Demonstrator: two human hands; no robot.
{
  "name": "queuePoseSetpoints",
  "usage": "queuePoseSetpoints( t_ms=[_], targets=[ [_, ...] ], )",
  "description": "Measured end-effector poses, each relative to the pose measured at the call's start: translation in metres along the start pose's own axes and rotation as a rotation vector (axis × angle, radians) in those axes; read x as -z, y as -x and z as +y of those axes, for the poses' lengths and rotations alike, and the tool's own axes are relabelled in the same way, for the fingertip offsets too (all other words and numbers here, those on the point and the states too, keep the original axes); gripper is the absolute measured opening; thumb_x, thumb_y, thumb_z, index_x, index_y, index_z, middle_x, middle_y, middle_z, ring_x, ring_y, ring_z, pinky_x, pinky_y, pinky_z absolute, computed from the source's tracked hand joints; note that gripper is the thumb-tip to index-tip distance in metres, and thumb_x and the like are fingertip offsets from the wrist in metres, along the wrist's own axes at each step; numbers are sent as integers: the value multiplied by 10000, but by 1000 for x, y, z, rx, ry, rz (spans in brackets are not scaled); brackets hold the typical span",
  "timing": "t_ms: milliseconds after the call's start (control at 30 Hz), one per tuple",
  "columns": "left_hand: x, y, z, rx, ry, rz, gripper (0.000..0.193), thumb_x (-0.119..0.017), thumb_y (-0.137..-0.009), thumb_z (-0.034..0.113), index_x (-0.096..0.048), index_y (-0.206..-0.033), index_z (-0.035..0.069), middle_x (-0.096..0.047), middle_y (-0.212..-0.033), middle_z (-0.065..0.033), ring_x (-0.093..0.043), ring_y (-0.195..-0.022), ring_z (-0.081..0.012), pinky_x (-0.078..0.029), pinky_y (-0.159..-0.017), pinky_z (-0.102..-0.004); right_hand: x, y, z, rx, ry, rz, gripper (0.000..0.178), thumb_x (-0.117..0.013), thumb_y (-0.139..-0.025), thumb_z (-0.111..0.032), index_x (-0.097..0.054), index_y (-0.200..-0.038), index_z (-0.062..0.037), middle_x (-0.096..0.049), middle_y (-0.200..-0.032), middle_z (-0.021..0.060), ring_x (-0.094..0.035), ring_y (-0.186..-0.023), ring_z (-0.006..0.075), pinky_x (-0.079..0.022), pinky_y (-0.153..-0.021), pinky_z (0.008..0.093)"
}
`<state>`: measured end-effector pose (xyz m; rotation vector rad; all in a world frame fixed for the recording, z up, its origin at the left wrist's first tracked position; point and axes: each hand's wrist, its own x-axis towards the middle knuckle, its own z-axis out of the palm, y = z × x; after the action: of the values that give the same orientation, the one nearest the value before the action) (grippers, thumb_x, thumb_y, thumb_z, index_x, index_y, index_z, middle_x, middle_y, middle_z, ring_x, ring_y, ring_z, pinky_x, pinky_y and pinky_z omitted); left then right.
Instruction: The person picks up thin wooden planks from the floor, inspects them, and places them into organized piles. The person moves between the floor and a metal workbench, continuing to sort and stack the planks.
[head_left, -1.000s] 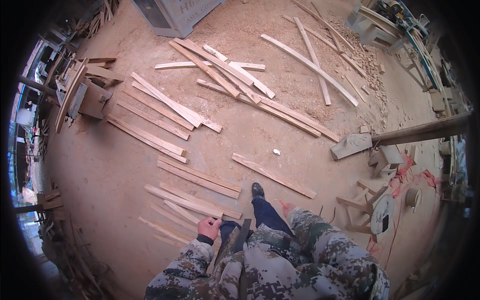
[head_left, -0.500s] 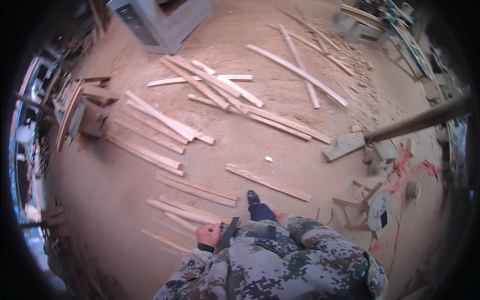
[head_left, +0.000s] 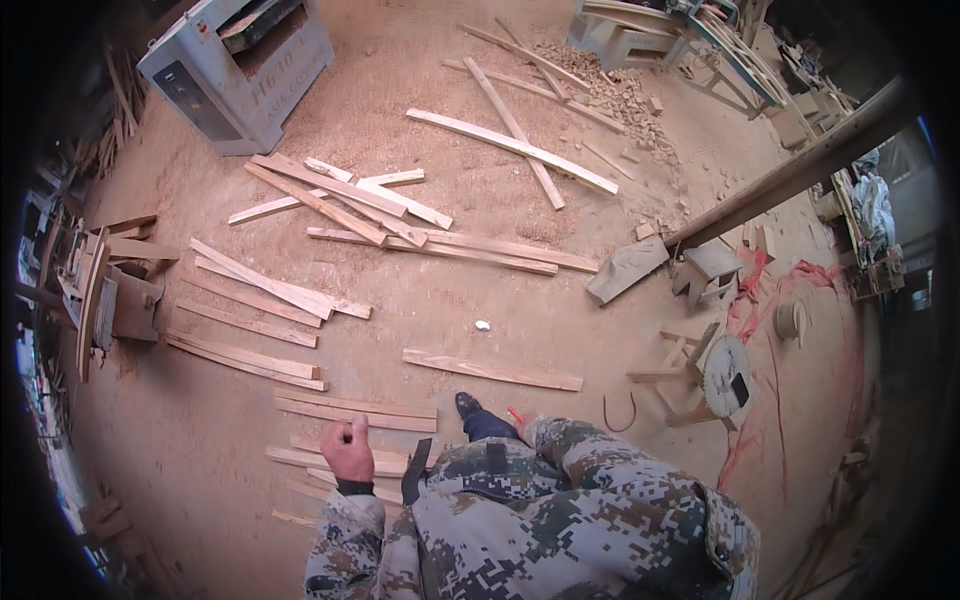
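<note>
My left hand (head_left: 347,452) is loosely curled, thumb against the fingers, and nothing shows in it. It hovers above the wooden strips (head_left: 355,408) lying on the floor at my left. Only a sliver of my right hand (head_left: 521,428) shows past the camouflage sleeve (head_left: 585,455); its fingers are hidden. A small, thin red thing (head_left: 514,414) sticks out beside it, and whether I hold it cannot be made out. One single wooden strip (head_left: 490,370) lies just ahead of my dark shoe (head_left: 467,404).
Crossed strips (head_left: 350,200) lie in a pile ahead, with more strips (head_left: 245,325) at left. A grey machine (head_left: 235,75) stands far left. On the right are a slanting post (head_left: 790,165), a wooden stand with a round disc (head_left: 722,375) and red sheeting (head_left: 745,310).
The view has shifted, so the strips and machines sit further left. My left hand has swung forward over the strips. The red thing by my right hand shows more clearly.
</note>
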<state>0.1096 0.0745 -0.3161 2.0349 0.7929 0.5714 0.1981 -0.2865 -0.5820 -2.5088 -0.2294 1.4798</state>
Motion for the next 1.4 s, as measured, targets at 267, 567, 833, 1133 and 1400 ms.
queuePoseSetpoints(
  t_ms=[267, 567, 833, 1133, 1400],
  targets=[
    [19, 79, -30, 163, -13, -223, 401, -730, -888, 181, -481, -627, 7, -452, -529, -109, -425, -497, -155, -379, -493, -352, -4, -1, 15, -71, -2, 46, 414, -459, -968, -372, -702, -1060, -49, -706, -1026, 229, -662, -1017, 406, -503, -909, 500],
    [61, 147, -127, 434, -125, -299, 287, -578, -926, 268, -638, -787, 24, -630, -741, -241, -621, -752, -445, -492, -681, -503, -14, -40, 30, 110, 137, 47, 375, -540, -949, -377, -703, -931, -40, -729, -852, 169, -702, -809, 320, -540, -744, 449],
    [142, 332, -241, 958, -293, -211, 323, -642, -867, 330, -722, -849, 17, -690, -849, -241, -673, -844, -412, -530, -786, -474, 5, -28, -38, 147, 150, -27, 347, -543, -967, -348, -719, -914, -54, -725, -784, 128, -691, -731, 276, -537, -668, 410],
    [166, 527, -356, 817, -639, -607, 320, -604, -880, 316, -736, -931, 28, -714, -917, -230, -694, -942, -390, -559, -859, -453, -43, -42, -150, 440, 267, -63, 279, -600, -953, -273, -737, -1043, -48, -732, -870, 161, -705, -829, 272, -544, -757, 388],
    [168, 537, -414, 1070, -493, -314, 320, -503, -949, 335, -754, -986, 141, -730, -1000, -134, -710, -931, -356, -553, -834, -493, -98, -68, -278, 445, 741, -28, 377, -561, -958, -420, -728, -1121, -125, -711, -1067, 220, -652, -1092, 391, -511, -930, 468]
  ],
)
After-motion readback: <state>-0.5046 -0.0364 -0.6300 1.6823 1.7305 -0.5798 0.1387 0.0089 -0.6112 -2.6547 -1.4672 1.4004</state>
